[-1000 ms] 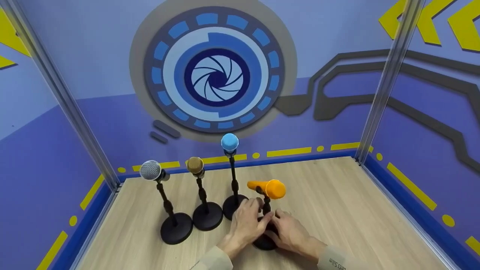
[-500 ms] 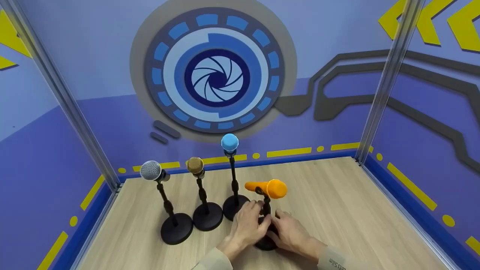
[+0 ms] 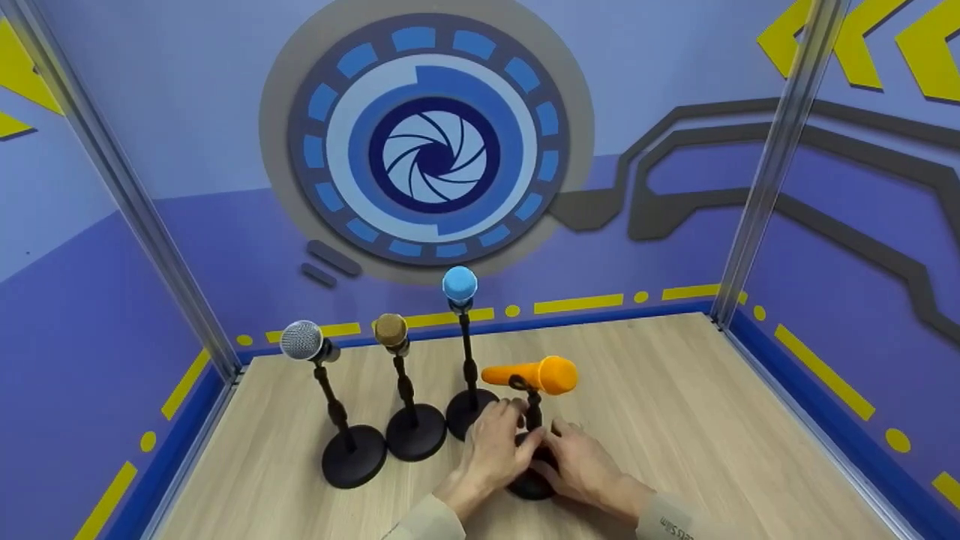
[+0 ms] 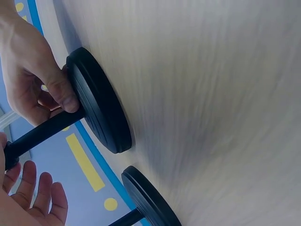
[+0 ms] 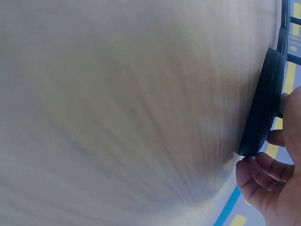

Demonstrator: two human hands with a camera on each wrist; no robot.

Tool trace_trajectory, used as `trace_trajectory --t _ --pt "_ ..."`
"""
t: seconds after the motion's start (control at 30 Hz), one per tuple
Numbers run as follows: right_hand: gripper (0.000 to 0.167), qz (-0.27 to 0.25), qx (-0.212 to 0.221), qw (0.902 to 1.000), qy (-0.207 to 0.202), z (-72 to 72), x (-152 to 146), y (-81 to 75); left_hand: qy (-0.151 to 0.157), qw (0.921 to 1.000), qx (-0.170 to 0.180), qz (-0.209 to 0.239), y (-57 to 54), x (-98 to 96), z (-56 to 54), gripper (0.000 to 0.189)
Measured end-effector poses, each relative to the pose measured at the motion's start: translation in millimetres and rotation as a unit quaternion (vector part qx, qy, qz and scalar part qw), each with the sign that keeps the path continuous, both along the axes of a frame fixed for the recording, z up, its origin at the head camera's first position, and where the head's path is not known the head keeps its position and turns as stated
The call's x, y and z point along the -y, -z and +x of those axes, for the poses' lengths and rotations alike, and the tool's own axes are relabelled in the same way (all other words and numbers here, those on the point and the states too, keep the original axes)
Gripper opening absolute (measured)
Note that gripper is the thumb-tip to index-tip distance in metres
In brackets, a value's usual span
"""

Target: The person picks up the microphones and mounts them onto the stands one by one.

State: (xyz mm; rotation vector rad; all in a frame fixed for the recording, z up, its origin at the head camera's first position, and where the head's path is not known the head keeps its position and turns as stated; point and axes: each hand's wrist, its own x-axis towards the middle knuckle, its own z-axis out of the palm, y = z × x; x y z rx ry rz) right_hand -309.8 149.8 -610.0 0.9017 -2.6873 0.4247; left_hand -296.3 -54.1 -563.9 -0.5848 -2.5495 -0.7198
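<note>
An orange microphone [image 3: 555,375] sits atop a black desktop microphone stand [image 3: 531,489], tilted almost level. My left hand [image 3: 491,448] is at the stand's pole; in the left wrist view its thumb and index finger pinch the collar, partly cut off by the frame edge, while the other fingers stay loosely bent. My right hand [image 3: 589,466] grips the round base [image 4: 101,103], thumb on top near the pole and fingers at the rim. In the right wrist view, fingertips of the right hand [image 5: 277,188] touch the base's edge.
Left of the hands stand several more microphones on black stands: a blue one [image 3: 460,285], a brown-gold one [image 3: 391,330] and a silver one [image 3: 301,341]. The blue one's base is close to my left hand. Patterned panels with metal corner posts [image 3: 772,165] enclose the wooden tabletop [image 3: 675,390].
The orange microphone has turned about the pole, its tail swinging left and its head slightly right. Both hands stay in nearly the same place on the stand.
</note>
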Motion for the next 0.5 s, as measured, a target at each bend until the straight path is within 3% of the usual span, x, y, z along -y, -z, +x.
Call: trace_trajectory --t 0.23,0.5 --pt "0.036 -0.002 0.056 0.9984 0.002 -1.0 -2 -6.5 0.000 0.9999 0.014 0.008 4.7 4.3 1.4 0.030" --pt "0.019 -0.032 0.040 0.9978 -0.042 -2.7 -8 -15.7 -0.008 0.9994 -0.021 -0.025 12.7 8.2 1.4 0.034"
